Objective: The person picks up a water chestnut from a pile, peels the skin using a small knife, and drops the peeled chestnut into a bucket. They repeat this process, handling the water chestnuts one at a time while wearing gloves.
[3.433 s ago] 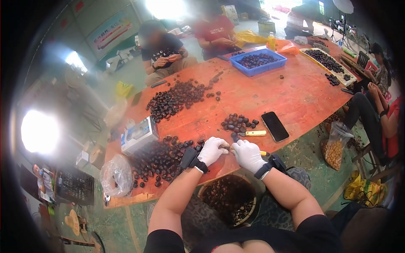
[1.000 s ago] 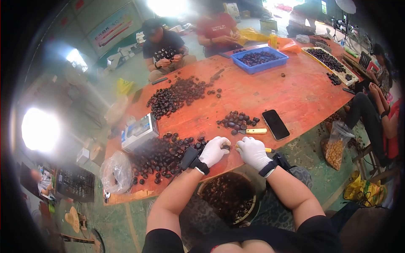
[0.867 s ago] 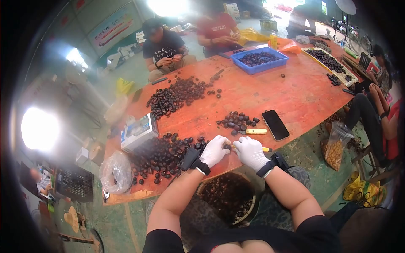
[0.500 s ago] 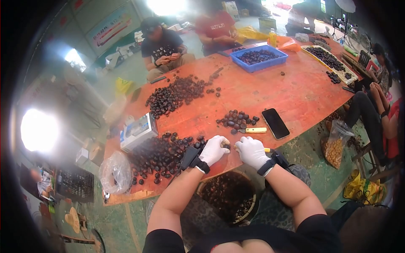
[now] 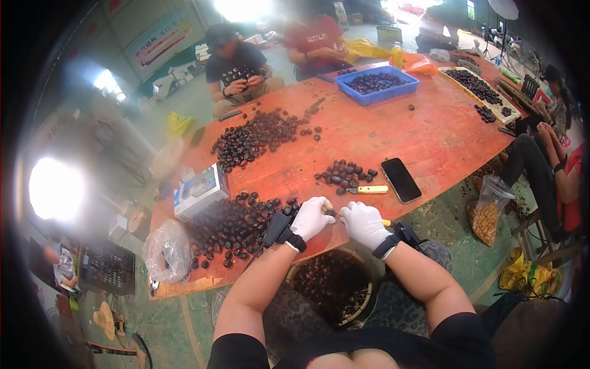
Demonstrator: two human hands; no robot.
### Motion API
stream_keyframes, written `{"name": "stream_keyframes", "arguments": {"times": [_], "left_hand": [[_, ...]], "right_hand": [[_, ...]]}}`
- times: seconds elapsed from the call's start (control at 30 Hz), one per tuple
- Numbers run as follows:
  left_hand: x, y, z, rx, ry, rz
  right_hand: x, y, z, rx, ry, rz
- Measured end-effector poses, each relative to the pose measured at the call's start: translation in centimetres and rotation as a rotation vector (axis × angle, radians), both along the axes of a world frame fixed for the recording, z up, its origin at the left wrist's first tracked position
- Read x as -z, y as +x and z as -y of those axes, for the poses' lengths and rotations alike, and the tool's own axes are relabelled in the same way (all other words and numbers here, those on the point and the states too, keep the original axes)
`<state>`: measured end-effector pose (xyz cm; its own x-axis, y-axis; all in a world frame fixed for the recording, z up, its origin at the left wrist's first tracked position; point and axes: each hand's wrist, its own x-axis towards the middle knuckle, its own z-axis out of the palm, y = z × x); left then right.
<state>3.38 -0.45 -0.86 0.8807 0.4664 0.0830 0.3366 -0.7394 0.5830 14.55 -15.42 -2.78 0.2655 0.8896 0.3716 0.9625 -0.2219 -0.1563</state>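
White-gloved, my left hand (image 5: 312,219) is closed on a chestnut (image 5: 330,213), whose dark shell shows at the fingertips. Close beside it, my right hand (image 5: 364,224), also gloved, wraps round a yellow-handled knife (image 5: 386,223); the handle end sticks out past the palm and its blade is hidden. Both hands are over the near edge of the red table (image 5: 369,138), fingertips almost meeting. Just beyond them lie a small pile of chestnuts (image 5: 344,173) and another knife (image 5: 372,190) with a pale yellow handle. Below the hands stands a round bucket (image 5: 370,295) with dark shell scraps inside.
A black phone (image 5: 401,179) lies right of the small pile. Left are a larger chestnut heap (image 5: 230,227), a box (image 5: 200,194) and a clear plastic bag (image 5: 167,251). A blue tray (image 5: 378,97) stands farther back. Other people sit around the table.
The chestnut in my left hand has turned from a pale side to a darker one. My right hand has shifted slightly left, its fingers nearer the chestnut.
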Motion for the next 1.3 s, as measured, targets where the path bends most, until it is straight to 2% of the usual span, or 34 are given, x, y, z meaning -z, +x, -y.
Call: {"name": "stream_keyframes", "arguments": {"times": [0.13, 0.23, 0.27, 0.3, 0.4, 0.53, 0.63, 0.67, 0.77, 0.83, 0.9, 1.03, 1.1, 1.3], "left_hand": [[0.3, -0.6, -1.0, 0.015, 0.095, 0.016], [-1.1, -1.2, -2.7, 0.036, 0.263, 0.029], [-1.8, -1.0, -3.4, -0.002, 0.164, -0.057], [-2.4, -0.6, -4.0, -0.029, 0.207, -0.052], [-1.2, 2.6, -6.3, -0.107, 0.178, 0.149], [0.7, 6.2, -6.9, -0.21, 0.348, 0.074], [1.8, 6.8, -8.1, -0.228, 0.21, 0.002], [2.1, 6.5, -8.3, -0.211, 0.228, 0.068], [0.0, 3.9, -8.9, -0.119, -0.014, 0.143], [-1.1, 1.4, -10.7, -0.086, -0.003, 0.071], [-1.7, -1.1, -12.7, -0.105, 0.128, 0.006], [-1.8, -4.7, -13.7, -0.152, 0.006, -0.12], [-1.7, -5.3, -13.7, -0.085, 0.018, -0.168], [-1.6, -4.9, -13.7, -0.071, 0.03, -0.173]], "right_hand": [[-0.6, 0.4, 1.0, 0.021, -0.009, -0.003], [-0.8, 1.0, 1.4, 0.063, 0.007, -0.052], [-0.9, 1.2, 1.4, 0.073, 0.001, -0.061], [-0.9, 1.3, 1.4, 0.085, -0.007, -0.072], [-1.1, 1.0, 1.1, 0.08, -0.007, -0.058], [-0.8, 1.3, 0.9, 0.073, 0.031, -0.07], [-0.7, 1.7, 1.1, 0.095, 0.019, -0.079], [-0.7, 1.9, 1.2, 0.094, 0.024, -0.082], [-0.7, 2.1, 1.5, 0.09, 0.03, -0.097], [-0.9, 2.0, 1.6, 0.082, 0.027, -0.098], [-0.9, 1.7, 1.5, 0.073, 0.031, -0.095], [-1.1, 1.3, 1.1, 0.061, 0.03, -0.087], [-1.1, 1.1, 1.0, 0.06, 0.023, -0.088], [-1.2, 1.2, 1.1, 0.078, 0.007, -0.102]]}}
